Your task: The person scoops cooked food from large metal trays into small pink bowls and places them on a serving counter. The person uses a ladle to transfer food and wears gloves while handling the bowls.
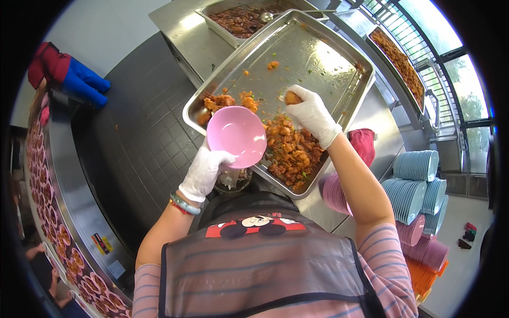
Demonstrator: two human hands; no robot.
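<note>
My left hand, in a white glove, holds an empty pink bowl by its rim, tilted over the near left edge of a large metal tray. In my gloved right hand is a piece of fried food, held between thumb and fingers above the tray. Below that hand lies a heap of fried, sauced food pieces with green bits. A smaller cluster of pieces sits in the tray's left corner, partly hidden by the bowl.
Beyond the tray stands a deep metal pan of dark food with a ladle. At right are stacked pink bowls, blue bowls, a red cloth and another food tray. Filled bowls line a left counter; other people stand nearby.
</note>
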